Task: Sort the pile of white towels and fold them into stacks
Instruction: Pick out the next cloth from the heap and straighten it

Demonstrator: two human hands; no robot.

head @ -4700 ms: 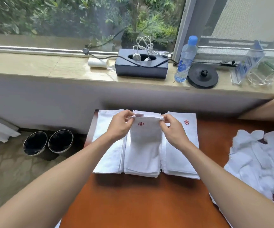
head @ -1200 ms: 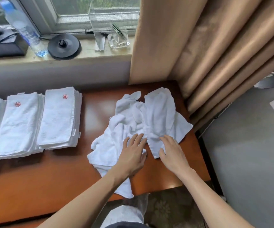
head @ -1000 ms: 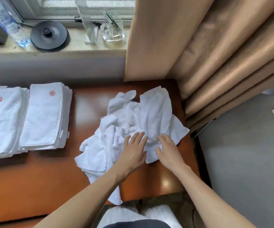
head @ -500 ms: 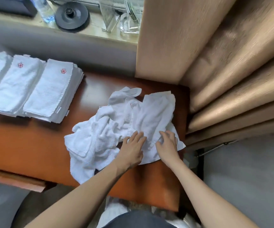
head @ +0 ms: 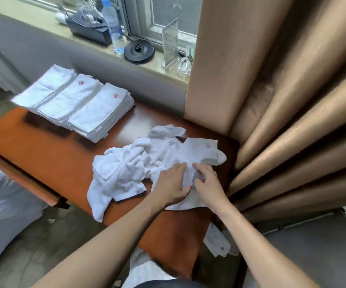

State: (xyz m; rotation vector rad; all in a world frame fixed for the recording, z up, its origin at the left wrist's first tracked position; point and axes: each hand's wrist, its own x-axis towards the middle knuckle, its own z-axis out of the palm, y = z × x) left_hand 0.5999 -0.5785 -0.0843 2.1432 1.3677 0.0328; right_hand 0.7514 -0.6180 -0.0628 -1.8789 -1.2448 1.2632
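A crumpled pile of white towels (head: 138, 163) lies at the right end of the orange-brown table (head: 49, 161). Three stacks of folded white towels (head: 78, 104), two showing a red flower mark, sit side by side at the far left of the table. My left hand (head: 173, 185) rests flat on the nearest towel of the pile, fingers spread. Right beside it, my right hand (head: 206, 180) has its fingers curled, pinching a fold of that same towel near the table's right edge.
Tan curtains (head: 282, 100) hang close along the table's right side. The windowsill behind holds a dark box (head: 89, 30), a water bottle (head: 114, 26), a black round base (head: 139, 51) and a clear sign holder (head: 170, 46). White cloth (head: 217, 242) lies on the floor under the table's right corner.
I left the folded stacks and turned to the crumpled pile. Both hands came down on its nearest towel, and my right fingers have curled from flat into a pinch.
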